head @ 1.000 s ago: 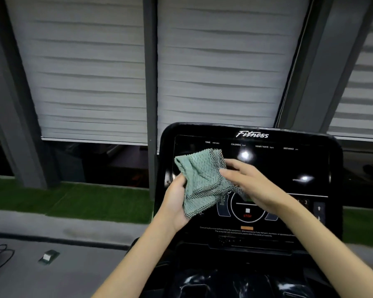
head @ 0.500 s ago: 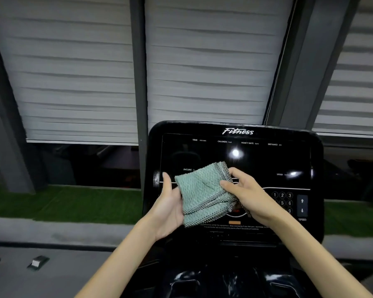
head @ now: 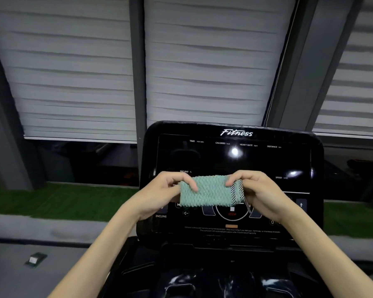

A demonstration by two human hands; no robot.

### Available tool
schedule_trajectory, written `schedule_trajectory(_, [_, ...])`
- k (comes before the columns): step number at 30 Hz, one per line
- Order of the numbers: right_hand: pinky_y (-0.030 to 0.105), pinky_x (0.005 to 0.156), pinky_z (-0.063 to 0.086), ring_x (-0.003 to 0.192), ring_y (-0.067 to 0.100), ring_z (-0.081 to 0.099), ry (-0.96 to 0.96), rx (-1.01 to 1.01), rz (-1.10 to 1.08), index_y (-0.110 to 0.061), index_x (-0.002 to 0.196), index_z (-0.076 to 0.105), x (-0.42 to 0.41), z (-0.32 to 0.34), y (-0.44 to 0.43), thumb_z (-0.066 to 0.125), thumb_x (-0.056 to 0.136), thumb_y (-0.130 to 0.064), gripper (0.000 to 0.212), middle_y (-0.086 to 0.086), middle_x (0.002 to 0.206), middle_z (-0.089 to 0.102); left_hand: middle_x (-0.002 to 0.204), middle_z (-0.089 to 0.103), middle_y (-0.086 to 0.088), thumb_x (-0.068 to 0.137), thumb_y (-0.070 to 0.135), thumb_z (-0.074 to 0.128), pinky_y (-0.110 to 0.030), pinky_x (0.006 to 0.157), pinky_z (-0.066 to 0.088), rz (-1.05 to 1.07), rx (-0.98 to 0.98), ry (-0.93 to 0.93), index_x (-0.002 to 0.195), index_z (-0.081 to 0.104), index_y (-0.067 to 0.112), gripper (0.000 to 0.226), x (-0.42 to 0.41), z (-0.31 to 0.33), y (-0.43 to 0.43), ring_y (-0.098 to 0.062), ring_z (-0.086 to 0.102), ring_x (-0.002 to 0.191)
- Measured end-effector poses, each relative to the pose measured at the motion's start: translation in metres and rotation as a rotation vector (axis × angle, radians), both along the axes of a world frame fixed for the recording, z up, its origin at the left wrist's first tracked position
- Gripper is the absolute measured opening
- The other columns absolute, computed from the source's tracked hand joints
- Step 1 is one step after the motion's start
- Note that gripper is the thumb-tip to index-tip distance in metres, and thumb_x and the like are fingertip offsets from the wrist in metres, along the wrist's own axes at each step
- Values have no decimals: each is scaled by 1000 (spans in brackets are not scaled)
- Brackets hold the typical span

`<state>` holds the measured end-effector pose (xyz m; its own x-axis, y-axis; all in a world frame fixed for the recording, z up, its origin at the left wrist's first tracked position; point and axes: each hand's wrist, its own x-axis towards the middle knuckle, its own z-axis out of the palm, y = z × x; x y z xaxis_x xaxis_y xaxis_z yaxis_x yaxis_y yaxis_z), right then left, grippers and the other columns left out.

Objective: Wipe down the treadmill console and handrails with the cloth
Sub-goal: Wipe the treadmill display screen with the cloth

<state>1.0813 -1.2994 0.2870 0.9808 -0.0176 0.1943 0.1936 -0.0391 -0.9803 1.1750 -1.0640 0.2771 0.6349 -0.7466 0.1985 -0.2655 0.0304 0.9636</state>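
Note:
A green knitted cloth (head: pixel 209 191) with a black-and-white checked edge is folded into a flat rectangle and held in the air in front of the black treadmill console (head: pixel 230 155). My left hand (head: pixel 162 192) pinches its left end, thumb over the front. My right hand (head: pixel 258 190) pinches the right end at the checked edge. The cloth covers part of the console's lower button area around the red stop button. The handrails are not clearly visible.
A glossy black tray (head: pixel 213 280) lies below the console. Window blinds (head: pixel 73 72) and grey pillars stand behind. Green turf (head: pixel 52 203) runs along the floor to the left, with a small grey object (head: pixel 33 259) on the grey floor.
The crumpled cloth has been folded and stretched out into a neat rectangle between both hands. My hands moved apart to its two ends.

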Motion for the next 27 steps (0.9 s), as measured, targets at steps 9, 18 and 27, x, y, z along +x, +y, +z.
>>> schedule_trajectory(9, [29, 78, 56, 88, 23, 69, 215, -21, 18, -8, 118, 60, 38, 13, 4, 80, 62, -5, 60, 16, 101, 71, 112, 67, 12, 94, 8, 61, -31, 95, 49, 216, 1, -336, 105, 68, 31, 27, 31, -7, -18, -7, 61, 110])
schedule_trajectory(18, [26, 58, 43, 59, 11, 55, -346, -553, -532, -4, 75, 66, 109, 113, 26, 75, 73, -10, 11, 2, 65, 61, 158, 28, -12, 100, 26, 37, -40, 120, 20, 951, 244, -1016, 148, 36, 4, 52, 115, -16, -17, -26, 25, 145])
schedule_trajectory(27, [35, 90, 38, 101, 31, 44, -485, -1491, -270, -7, 107, 61, 200, 84, 74, 57, 87, -32, 33, 16, 101, 50, 164, 7, -8, 103, 29, 27, -38, 122, 18, 916, 371, -1106, 154, 13, 2, 59, 142, -41, -21, -20, 4, 152])
